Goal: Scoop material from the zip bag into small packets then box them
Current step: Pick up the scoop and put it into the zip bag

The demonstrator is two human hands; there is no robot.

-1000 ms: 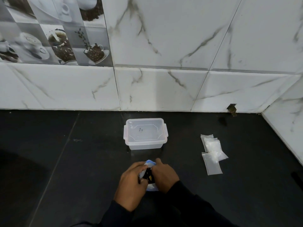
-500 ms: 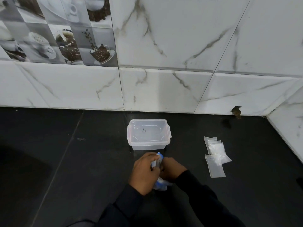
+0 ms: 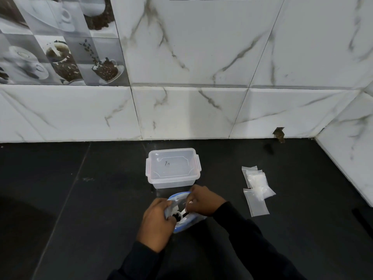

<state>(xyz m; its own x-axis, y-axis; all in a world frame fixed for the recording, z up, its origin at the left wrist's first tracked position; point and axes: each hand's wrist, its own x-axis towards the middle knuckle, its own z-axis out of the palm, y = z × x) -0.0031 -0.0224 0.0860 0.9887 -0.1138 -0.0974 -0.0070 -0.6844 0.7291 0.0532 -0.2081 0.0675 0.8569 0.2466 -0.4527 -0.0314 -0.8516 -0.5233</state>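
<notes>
Zip bag (image 3: 186, 222): held just before the lidded box (image 3: 172, 168), mouth pulled apart. One lip is gripped by the left hand (image 3: 157, 223), the other pinched by the right hand (image 3: 203, 201). Possibly a white scoop is inside. Packets (image 3: 256, 188) are laid well to the right. Risk: contents spilled if a lip is released.

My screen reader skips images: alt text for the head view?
The left hand and right hand grip a blue-rimmed zip bag on a black counter. Behind it stands a lidded clear box; small clear packets lie to its right.
</notes>
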